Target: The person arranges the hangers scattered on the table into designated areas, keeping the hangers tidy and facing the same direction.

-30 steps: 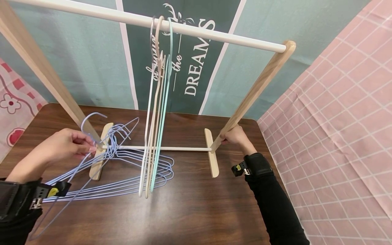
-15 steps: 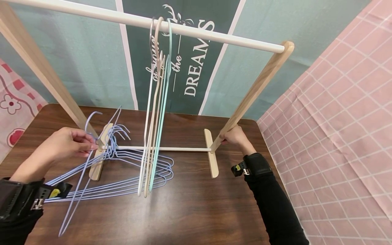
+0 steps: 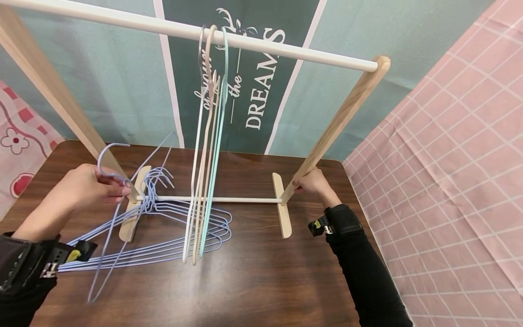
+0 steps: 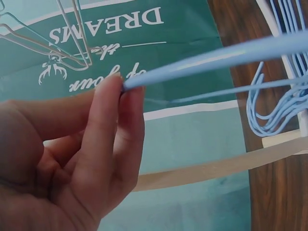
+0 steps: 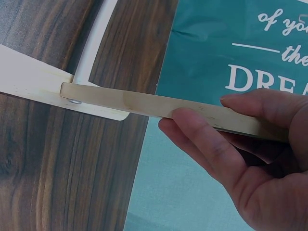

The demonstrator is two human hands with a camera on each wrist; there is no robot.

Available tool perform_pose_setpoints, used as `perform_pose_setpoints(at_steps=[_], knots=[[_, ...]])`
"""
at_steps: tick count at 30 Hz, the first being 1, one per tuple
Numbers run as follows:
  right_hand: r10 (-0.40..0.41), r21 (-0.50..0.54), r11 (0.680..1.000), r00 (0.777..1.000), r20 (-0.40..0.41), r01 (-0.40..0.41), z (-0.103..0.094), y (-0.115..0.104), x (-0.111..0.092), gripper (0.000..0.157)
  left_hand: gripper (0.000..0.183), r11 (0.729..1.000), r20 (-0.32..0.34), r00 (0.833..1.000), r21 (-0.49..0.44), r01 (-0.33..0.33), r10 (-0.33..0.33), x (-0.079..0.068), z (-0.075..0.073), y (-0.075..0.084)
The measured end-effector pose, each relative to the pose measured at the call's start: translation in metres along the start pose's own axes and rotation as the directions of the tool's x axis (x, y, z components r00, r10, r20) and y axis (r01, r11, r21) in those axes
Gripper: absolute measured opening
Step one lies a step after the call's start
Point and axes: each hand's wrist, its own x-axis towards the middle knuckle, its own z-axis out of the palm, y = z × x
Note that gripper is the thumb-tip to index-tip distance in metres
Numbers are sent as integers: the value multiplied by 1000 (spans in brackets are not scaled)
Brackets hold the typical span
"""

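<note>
By the neck, my left hand [image 3: 87, 188] pinches a light blue clothes hanger [image 3: 107, 147] between thumb and fingers. Its hook points up and its body hangs tilted beside the rack's left post [image 3: 61, 95]. In the left wrist view the thumb and fingertips close on the blue hanger [image 4: 207, 58]. A bunch of several matching blue hangers [image 3: 150, 195] lies on the table, hooks gathered at the lower bar. Low on the right wooden post [image 3: 339, 122], my right hand [image 3: 313, 182] holds the rack; the right wrist view shows thumb and fingers on either side of that post [image 5: 139, 102].
White, beige and mint hangers [image 3: 216, 159] hang from the white top rail [image 3: 286, 47]. A thin lower bar [image 3: 245, 199] joins the two wooden feet [image 3: 282, 206] on the brown table [image 3: 261, 281]. Fabric backdrops stand behind, and a pink checked cloth [image 3: 457, 181] lies at the right.
The held blue hanger has turned, and its body has swung away from my left wrist, clear of the bunch's hooks. My right hand has stayed on the post.
</note>
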Motion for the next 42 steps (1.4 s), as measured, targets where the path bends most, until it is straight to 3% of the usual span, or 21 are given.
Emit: perform_pose_setpoints(at_steps=[11, 19, 23, 27, 34, 42], knots=[[18, 30, 999, 1000, 4, -18, 0, 0, 0, 27, 19, 1000, -23, 1000, 18, -11, 11, 2, -8, 15], [6, 36, 999, 1000, -4, -6, 0, 1, -1, 29, 17, 994, -89, 994, 98, -51, 60, 2, -12, 23], [3, 8, 1000, 1000, -8, -3, 0, 2, 0, 27, 19, 998, -80, 996, 54, -33, 37, 2, -13, 29], [3, 3, 1000, 1000, -7, -3, 0, 2, 0, 25, 26, 995, -92, 996, 97, -9, 18, 2, -16, 35], [5, -9, 1000, 1000, -1, -5, 0, 1, -1, 25, 23, 976, -150, 983, 204, -74, 106, 3, -19, 47], [4, 5, 1000, 1000, 5, -4, -1, 1, -2, 27, 16, 982, -170, 978, 165, -94, 122, 3, -24, 72]])
